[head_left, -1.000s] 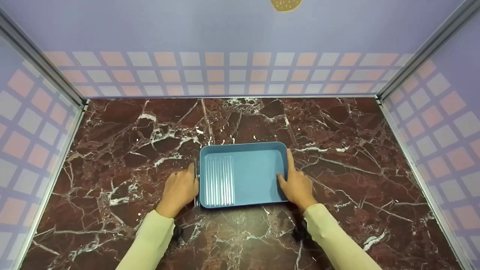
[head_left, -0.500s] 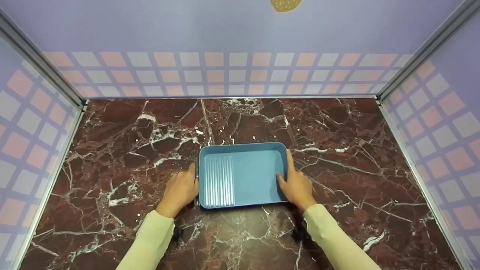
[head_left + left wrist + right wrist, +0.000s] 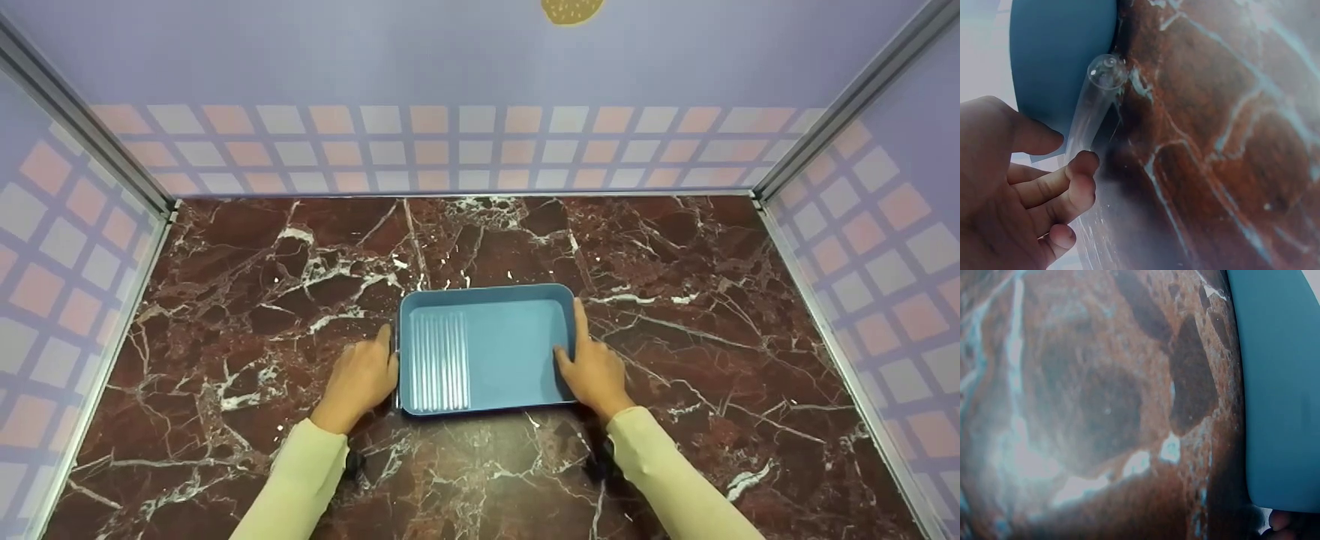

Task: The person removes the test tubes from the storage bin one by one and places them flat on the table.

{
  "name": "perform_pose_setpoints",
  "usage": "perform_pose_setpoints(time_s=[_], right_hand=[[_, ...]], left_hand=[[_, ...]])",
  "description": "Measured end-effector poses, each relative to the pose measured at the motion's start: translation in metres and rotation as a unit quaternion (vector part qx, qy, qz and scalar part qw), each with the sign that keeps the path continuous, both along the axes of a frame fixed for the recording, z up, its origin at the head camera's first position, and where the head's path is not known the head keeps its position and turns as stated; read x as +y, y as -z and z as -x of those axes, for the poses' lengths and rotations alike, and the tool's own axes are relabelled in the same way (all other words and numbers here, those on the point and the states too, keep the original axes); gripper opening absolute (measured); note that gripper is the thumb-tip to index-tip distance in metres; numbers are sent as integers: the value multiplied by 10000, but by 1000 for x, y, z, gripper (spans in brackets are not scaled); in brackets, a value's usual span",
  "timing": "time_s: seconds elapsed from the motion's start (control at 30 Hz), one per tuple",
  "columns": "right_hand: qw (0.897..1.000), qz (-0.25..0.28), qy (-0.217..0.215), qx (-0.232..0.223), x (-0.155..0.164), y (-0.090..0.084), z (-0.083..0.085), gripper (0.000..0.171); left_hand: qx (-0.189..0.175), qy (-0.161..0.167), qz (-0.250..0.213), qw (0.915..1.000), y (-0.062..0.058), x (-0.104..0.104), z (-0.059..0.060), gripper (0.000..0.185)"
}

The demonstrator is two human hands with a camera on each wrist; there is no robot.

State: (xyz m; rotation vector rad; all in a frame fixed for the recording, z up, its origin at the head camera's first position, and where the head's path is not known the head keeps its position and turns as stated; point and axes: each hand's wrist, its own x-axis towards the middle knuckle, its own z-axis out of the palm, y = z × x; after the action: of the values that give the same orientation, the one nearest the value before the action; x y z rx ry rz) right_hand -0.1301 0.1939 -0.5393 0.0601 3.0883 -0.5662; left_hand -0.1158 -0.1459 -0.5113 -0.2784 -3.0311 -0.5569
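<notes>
Sleeves (image 3: 304,480) nearest, one per arm. Left hand (image 3: 358,382) is beside the left wall of the tray (image 3: 521,356), at a clear tube (image 3: 1092,104) running along that wall. Fingers curled, thumb to one side of the tube, fingertips overlapping it; pinching or only touching, not clear. Tube looks stiff, smooth; probably light, slippery, fragile if glass, material not readable. Best taken mid-length, gentle pinch, no squeezing the rounded end.

Right hand (image 3: 598,375) pinches the tray's right wall, thumb inside, other fingers outside. Tray sits between the hands, apparently flat on the table (image 3: 480,480), around the middle. Likely rigid, fairly light, smooth enough to slide; low break risk. Take it by opposite short walls, thumbs over the rim, keep level.

Strip (image 3: 439,364) on the tray's left floor: glossy parallel lines, maybe tubes laid side by side, maybe moulded ridges. If loose, tilting would probably roll them.

Wall (image 3: 450,52) behind, squares along its bottom, well apart from tray.
</notes>
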Motion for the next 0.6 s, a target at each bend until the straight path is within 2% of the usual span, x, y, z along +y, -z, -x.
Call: perform_pose_setpoints(time_s=[0.13, 0.37, 0.6], right_hand=[[10000, -4, -21, -65, 0, 0, 1, 83], [9998, -7, -43, -213, 0, -1, 2, 82], [9998, 58, -87, -186, 0, -2, 1, 83]], left_hand=[[31, 22, 38, 10000, -3, 0, -1, 43], [357, 75, 180, 9992, -7, 1, -3, 41], [287, 97, 301, 9991, -14, 3, -5, 43]])
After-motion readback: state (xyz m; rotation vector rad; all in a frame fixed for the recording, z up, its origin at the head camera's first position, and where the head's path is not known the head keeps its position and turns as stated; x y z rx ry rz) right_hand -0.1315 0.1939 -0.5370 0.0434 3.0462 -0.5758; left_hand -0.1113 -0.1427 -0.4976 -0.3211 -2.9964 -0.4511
